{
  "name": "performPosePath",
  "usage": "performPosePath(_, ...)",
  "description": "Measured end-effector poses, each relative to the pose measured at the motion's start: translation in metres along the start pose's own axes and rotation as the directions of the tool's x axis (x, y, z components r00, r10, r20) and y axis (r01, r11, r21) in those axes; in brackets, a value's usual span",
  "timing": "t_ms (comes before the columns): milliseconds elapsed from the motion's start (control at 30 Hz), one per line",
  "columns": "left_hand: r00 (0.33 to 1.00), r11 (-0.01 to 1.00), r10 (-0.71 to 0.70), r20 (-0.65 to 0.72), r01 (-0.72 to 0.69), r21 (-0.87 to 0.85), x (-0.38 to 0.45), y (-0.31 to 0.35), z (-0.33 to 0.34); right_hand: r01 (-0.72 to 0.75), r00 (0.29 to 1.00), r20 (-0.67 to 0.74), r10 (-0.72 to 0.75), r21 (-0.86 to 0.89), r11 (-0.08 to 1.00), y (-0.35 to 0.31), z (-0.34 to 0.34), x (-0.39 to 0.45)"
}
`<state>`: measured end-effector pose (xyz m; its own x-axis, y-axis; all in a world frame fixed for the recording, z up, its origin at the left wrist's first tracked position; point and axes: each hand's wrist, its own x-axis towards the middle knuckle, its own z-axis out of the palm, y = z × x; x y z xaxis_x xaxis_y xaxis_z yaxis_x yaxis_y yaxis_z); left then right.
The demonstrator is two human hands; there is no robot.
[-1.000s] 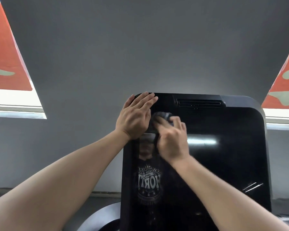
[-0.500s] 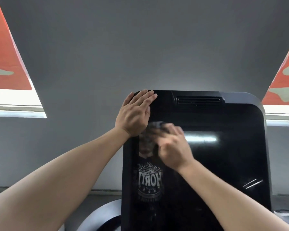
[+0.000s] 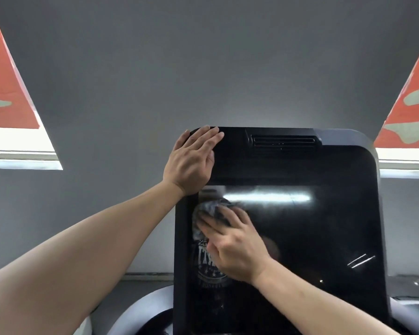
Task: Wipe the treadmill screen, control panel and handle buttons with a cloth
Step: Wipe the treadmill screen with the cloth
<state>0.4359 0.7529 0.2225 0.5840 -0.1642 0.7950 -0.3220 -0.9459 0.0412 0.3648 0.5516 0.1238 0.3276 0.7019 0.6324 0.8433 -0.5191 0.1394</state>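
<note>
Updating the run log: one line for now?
left hand braces screen corner | right hand presses cloth on left side

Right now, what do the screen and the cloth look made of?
Screen: glossy black glass or hard plastic, can't tell which; it mirrors a ceiling light and a shirt print. Cloth: soft grey fabric, matte, bunched under the right hand.

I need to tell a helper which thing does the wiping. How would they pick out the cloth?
Find the black screen in front of the grey wall. At its left edge, the right hand presses a crumpled grey cloth against the glass. It is the only soft, mottled thing there.
</note>
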Motion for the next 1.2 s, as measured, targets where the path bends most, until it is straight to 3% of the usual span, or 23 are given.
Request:
performPosePath(67,1.000,1.000,0.002,-0.004,-0.002,0.001,0.000,0.001,0.000,-0.044,0.999,-0.021,0.044,-0.013,0.999,0.028,-0.011,0.006)
performPosePath(167,1.000,1.000,0.000,-0.003,0.000,0.000,0.000,0.001,0.000,-0.358,0.926,-0.118,0.359,0.033,0.933,0.031,-0.014,0.013)
performPosePath(233,1.000,1.000,-0.002,-0.005,0.002,-0.001,-0.001,0.000,0.000,-0.308,0.946,-0.096,0.308,0.018,0.951,-0.003,0.008,0.001)
performPosePath(333,1.000,1.000,-0.004,0.012,0.004,-0.003,0.000,0.001,0.000,-0.035,0.997,-0.068,0.034,-0.017,0.999,0.001,0.010,-0.015)
performPosePath(367,1.000,1.000,-0.005,0.011,0.005,-0.002,0.000,0.001,0.000,-0.051,0.994,-0.100,0.048,-0.027,0.998,0.019,0.004,-0.014)
performPosePath(433,1.000,1.000,-0.006,0.007,0.006,-0.002,0.000,0.002,0.000,-0.238,0.959,-0.162,0.232,-0.022,0.971,0.040,-0.003,-0.011)
performPosePath(500,1.000,1.000,-0.007,0.007,0.007,-0.004,0.000,0.001,0.000,-0.391,0.908,-0.165,0.385,-0.007,0.920,0.020,0.007,-0.018)
performPosePath(533,1.000,1.000,-0.006,0.008,0.006,-0.003,-0.001,0.000,0.000,-0.360,0.926,-0.130,0.354,-0.027,0.932,0.001,0.017,-0.023)
performPosePath(600,1.000,1.000,-0.004,0.014,0.004,-0.003,0.000,0.000,-0.001,-0.124,0.992,-0.010,0.124,-0.068,0.990,-0.016,0.022,-0.035)
performPosePath(667,1.000,1.000,-0.006,0.015,0.006,-0.005,0.000,0.001,0.000,-0.013,1.000,0.008,0.013,-0.099,0.995,0.015,0.008,-0.031)
performPosePath(733,1.000,1.000,-0.010,0.010,0.010,-0.006,0.000,0.002,0.000,-0.196,0.979,-0.068,0.191,-0.084,0.977,0.043,-0.006,-0.020)
performPosePath(800,1.000,1.000,-0.012,0.003,0.012,-0.005,0.000,0.001,0.000,-0.432,0.896,-0.121,0.427,-0.014,0.902,0.029,-0.007,-0.016)
performPosePath(833,1.000,1.000,-0.011,0.001,0.011,-0.004,0.000,0.001,0.000,-0.458,0.884,-0.104,0.456,0.012,0.889,0.008,0.002,-0.019)
performPosePath(900,1.000,1.000,-0.011,0.008,0.011,-0.009,0.000,0.002,-0.001,-0.280,0.960,0.023,0.280,-0.011,0.960,-0.038,0.018,-0.039)
performPosePath(967,1.000,1.000,-0.009,0.016,0.009,-0.010,0.000,0.002,-0.002,-0.081,0.992,0.095,0.085,-0.038,0.996,-0.036,0.016,-0.053)
performPosePath(1000,1.000,1.000,-0.010,0.015,0.010,-0.007,-0.001,0.003,-0.002,-0.073,0.994,0.073,0.078,-0.063,0.995,-0.019,0.010,-0.051)
performPosePath(1067,1.000,1.000,-0.010,0.012,0.010,-0.003,0.000,0.003,-0.001,-0.238,0.971,-0.023,0.236,-0.065,0.969,0.015,-0.001,-0.038)
performPosePath(1133,1.000,1.000,-0.013,0.015,0.013,-0.001,0.000,0.002,-0.001,-0.447,0.893,-0.072,0.444,-0.038,0.894,0.013,-0.002,-0.029)
performPosePath(1167,1.000,1.000,-0.016,0.017,0.016,0.004,0.000,0.003,-0.001,-0.478,0.877,-0.067,0.475,-0.026,0.878,-0.004,0.008,-0.031)
performPosePath(1200,1.000,1.000,-0.017,0.020,0.017,0.006,0.000,0.004,-0.002,-0.426,0.905,-0.033,0.425,-0.033,0.904,-0.025,0.021,-0.037)
